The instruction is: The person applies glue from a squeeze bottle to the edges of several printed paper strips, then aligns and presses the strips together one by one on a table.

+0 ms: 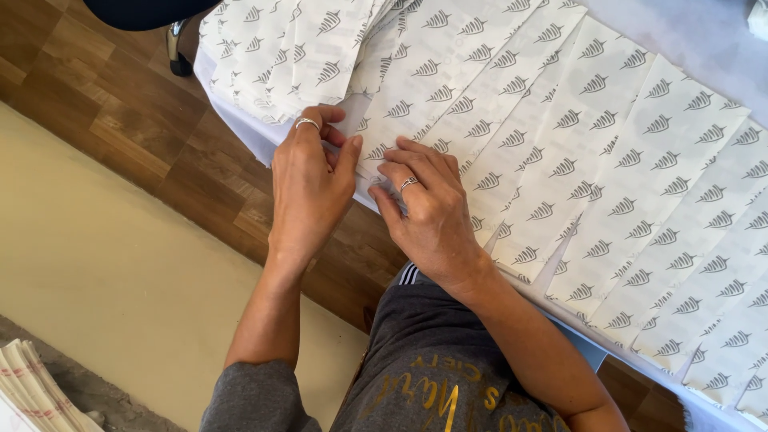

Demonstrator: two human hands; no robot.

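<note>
Hands first: we see our left hand (308,188) and right hand (428,212) close together at the near edge of a white table (640,32), both working one white paper sheet (376,156) printed with small grey leaf marks. Left hand is curled, thumb and fingers pinching the sheet's edge; a ring shows on one finger. Right hand lies flatter, fingertips (392,170) pressing down on the same sheet just beside the left thumb, ring on it too. Whether the right hand actually grips the paper or only presses it, we cannot tell.

Sheet sits at the table's near edge, on top of a fanned row of overlapping printed sheets (640,176) that runs off to the right along the table. Another looser heap of the same paper (280,56) lies up left, hanging over the table edge.

Below the table we see wood-pattern floor (104,120) and a beige mat (104,280). Grey sleeves and a grey shirt with gold lettering fill the bottom. Stack of folded papers (28,388) sits at bottom left, well apart from the hands.
</note>
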